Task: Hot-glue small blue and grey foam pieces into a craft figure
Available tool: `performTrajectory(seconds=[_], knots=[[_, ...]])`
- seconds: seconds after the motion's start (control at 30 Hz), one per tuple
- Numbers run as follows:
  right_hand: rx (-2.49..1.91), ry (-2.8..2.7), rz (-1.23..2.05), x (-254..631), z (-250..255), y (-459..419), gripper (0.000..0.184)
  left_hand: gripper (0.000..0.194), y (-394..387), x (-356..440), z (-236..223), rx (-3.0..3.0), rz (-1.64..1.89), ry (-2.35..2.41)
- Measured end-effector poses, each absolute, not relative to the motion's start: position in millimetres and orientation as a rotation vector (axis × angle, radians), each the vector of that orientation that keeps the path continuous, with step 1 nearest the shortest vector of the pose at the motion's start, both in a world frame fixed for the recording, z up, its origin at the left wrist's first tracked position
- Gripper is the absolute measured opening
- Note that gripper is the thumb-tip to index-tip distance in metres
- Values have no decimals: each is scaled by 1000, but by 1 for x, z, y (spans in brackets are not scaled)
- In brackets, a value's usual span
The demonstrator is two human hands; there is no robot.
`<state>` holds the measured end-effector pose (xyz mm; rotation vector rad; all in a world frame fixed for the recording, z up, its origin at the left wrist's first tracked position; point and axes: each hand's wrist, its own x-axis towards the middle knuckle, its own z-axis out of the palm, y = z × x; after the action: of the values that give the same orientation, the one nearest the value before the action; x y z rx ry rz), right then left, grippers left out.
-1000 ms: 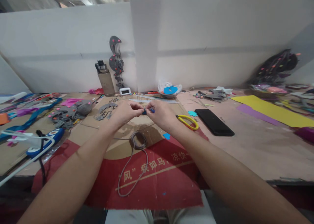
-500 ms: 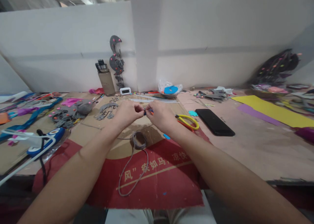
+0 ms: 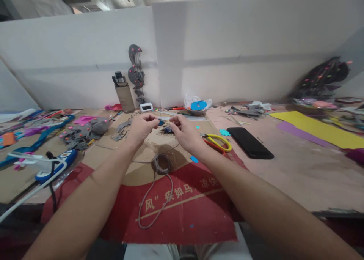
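Observation:
My left hand (image 3: 143, 128) is closed in a pinch over the middle of the cardboard. A small dark-blue piece (image 3: 161, 122) shows at its fingertips. My right hand (image 3: 186, 134) faces it a short gap away, thumb and fingers pressed together; what they hold, if anything, is too small to make out. Between and just below the hands lies a small heap of dark bits (image 3: 167, 130). Closer to me, a coiled grey cord (image 3: 162, 164) rests on the red-and-brown cardboard sheet (image 3: 199, 222), one loop reaching toward the front edge.
Yellow-handled scissors (image 3: 218, 142) and a black phone (image 3: 250, 143) lie right of my right hand. A power strip (image 3: 61, 164) with a white cable is at left. Behind stand a bottle (image 3: 125, 96), a small white clock (image 3: 146, 107) and a bowl with blue pieces (image 3: 198, 106).
My hands, touching at the fingertips before, have drawn apart sideways. The dark-blue piece now shows at my left fingertips, and the heap of dark bits has come into view.

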<state>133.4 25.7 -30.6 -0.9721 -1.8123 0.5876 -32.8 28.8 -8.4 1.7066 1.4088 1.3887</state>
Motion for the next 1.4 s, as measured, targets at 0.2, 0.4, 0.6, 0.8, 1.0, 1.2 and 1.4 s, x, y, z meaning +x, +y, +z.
performTrajectory(seconds=[0.2, 0.4, 0.6, 0.8, 1.0, 1.2, 1.4], knots=[[-964, -1783, 693, 133, -39, 34, 18, 13, 29, -36, -5, 1365, 1470, 1251], [-970, -1790, 875, 133, -40, 34, 21, 16, 44, -61, 1, 1048, 1641, 1213], [-806, -1585, 1280, 147, -10, 22, 21, 11, 55, -94, 12, 754, 1852, 1205], [-429, -1556, 1394, 170, 19, 7, 19, 12, 58, -106, 11, 696, 1943, 1203], [-768, -2294, 1217, 175, 14, 10, 46, 12, 56, -88, 3, 967, 1807, 1230], [-1566, -2087, 311, 162, -36, 46, 16, 22, 49, -67, -2, 1138, 1722, 1212], [-1037, -1804, 408, 139, -42, 40, 27, 21, 36, -44, -6, 1241, 1549, 1126]])
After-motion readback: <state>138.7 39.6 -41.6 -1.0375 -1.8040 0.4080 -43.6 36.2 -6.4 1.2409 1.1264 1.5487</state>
